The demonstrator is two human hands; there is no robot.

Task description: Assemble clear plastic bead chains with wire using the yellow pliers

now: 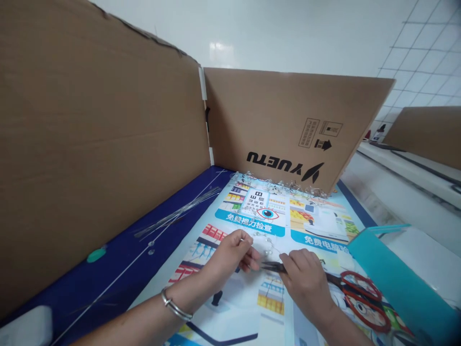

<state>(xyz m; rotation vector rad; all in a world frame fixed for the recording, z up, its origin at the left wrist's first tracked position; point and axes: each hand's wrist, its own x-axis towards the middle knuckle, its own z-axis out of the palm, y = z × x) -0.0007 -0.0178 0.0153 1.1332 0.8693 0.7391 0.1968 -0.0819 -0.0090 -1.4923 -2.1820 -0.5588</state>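
My left hand [239,252], with a bangle at the wrist, is closed in a pinch near a strand of clear beads [267,245]. What lies between its fingertips is too small to make out. Closed around the middle of a pair of scissors [362,290], my right hand [306,281] hides part of them. Their red handles stick out behind the hand, and dark pointed tips reach toward my left fingers. A fine thread seems to run from the beads to my right fingertips.
Cardboard panels [298,125] stand at the back and left. Small clear pieces [284,185] lie along the rear panel's foot. Thin strips [176,214] and a green piece [96,254] lie on the blue surface at left. A turquoise box [399,283] stands at right.
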